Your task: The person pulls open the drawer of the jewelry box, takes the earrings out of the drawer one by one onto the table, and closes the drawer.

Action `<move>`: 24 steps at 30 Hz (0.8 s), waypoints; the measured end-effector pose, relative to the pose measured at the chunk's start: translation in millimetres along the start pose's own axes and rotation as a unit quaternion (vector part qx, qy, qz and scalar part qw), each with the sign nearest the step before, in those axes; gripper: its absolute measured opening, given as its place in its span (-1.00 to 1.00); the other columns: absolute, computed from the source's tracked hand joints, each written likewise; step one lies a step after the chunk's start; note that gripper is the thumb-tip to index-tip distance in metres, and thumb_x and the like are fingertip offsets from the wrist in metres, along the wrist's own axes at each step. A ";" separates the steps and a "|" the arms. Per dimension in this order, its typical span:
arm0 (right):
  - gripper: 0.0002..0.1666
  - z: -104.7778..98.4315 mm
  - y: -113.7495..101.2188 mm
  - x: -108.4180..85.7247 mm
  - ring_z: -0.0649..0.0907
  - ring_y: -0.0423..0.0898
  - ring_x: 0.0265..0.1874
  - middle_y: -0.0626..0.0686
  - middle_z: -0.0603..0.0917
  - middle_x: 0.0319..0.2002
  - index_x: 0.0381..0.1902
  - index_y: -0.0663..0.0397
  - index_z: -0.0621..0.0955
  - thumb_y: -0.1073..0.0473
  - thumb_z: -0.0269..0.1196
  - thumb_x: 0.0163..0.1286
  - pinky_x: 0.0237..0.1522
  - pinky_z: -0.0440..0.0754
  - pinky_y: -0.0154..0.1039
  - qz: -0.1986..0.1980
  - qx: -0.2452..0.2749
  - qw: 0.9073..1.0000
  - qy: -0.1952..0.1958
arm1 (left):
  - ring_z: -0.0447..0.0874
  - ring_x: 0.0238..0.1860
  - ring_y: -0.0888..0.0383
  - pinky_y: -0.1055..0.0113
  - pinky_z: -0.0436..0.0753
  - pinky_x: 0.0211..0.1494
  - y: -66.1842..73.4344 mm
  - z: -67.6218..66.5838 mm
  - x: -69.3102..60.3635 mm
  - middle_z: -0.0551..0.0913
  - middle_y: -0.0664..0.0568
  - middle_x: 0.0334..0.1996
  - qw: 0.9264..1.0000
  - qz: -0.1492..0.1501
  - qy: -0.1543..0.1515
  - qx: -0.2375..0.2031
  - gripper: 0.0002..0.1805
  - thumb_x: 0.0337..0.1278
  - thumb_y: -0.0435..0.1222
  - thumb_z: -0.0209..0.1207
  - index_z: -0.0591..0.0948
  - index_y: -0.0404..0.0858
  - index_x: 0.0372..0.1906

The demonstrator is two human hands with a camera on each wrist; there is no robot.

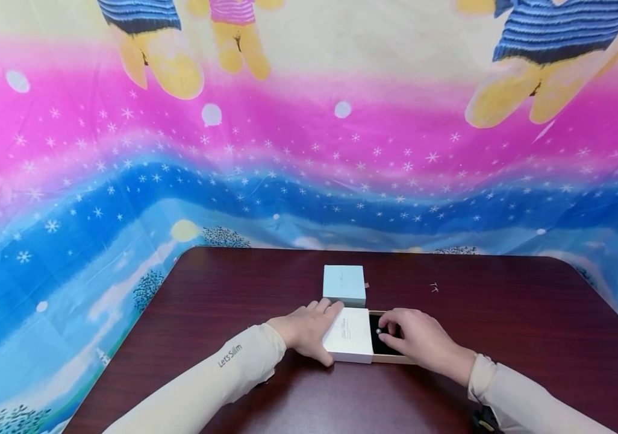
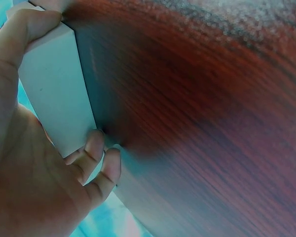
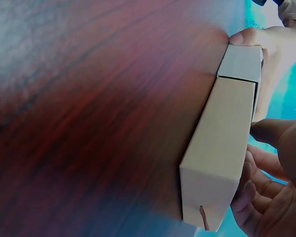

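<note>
A white box sleeve [image 1: 348,334] with small print lies flat, its drawer [image 1: 393,358] slid partly out to the right and black inside. My left hand [image 1: 309,331] grips the sleeve's left part, thumb at the near side and fingers at the far side. Over the drawer, my right hand [image 1: 423,340] has thumb and index finger curled towards each other, with a small silvery ball [image 1: 379,331] at their tips. The right wrist view shows the drawer's pale side [image 3: 217,128] and a short ribbon tab [image 3: 203,217]; the ball is hidden there.
A pale blue box [image 1: 344,283] stands just behind the white sleeve, a small tab at its right side. Small silvery pieces [image 1: 434,287] lie on the dark red table [image 1: 255,271] at the back right. A printed cloth [image 1: 298,132] hangs behind the table.
</note>
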State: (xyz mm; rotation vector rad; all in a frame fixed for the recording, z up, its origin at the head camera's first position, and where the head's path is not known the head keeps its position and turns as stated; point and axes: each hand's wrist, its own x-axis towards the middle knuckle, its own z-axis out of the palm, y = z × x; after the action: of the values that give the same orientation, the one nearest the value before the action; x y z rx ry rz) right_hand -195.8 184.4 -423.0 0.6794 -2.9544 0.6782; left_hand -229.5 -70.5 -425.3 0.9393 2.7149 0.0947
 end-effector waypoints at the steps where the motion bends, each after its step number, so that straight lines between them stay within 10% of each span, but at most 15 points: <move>1: -0.87 0.1 -0.6 0.4 0.36 -0.36 -0.60 -0.24 0.52 -0.51 -0.21 -0.07 0.73 0.12 0.42 0.28 -0.52 0.35 -0.36 0.001 -0.003 1.000 0.000 | 0.40 0.23 0.12 0.23 0.50 0.27 0.0 0.1 0.1 0.35 0.02 0.35 1.000 0.000 0.000 0.000 0.23 -0.20 0.12 0.48 0.08 -0.14 0.58; 24: -0.82 1.7 -2.9 5.8 0.38 -0.37 -0.59 -0.25 0.51 -0.52 -0.19 -0.05 0.73 0.12 0.45 0.24 -0.52 0.37 -0.35 -0.005 -0.044 0.999 -0.022 | 0.39 0.23 0.10 0.23 0.50 0.25 0.6 -0.1 0.0 0.34 0.01 0.36 1.000 -0.002 -0.001 0.001 0.24 -0.21 0.11 0.48 0.08 -0.16 0.58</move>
State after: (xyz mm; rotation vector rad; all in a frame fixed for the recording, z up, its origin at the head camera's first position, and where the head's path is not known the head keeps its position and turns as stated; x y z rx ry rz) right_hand -199.8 179.0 -422.7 0.7100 -2.9978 0.5368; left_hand -229.1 -70.0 -425.1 0.9333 2.7163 0.0893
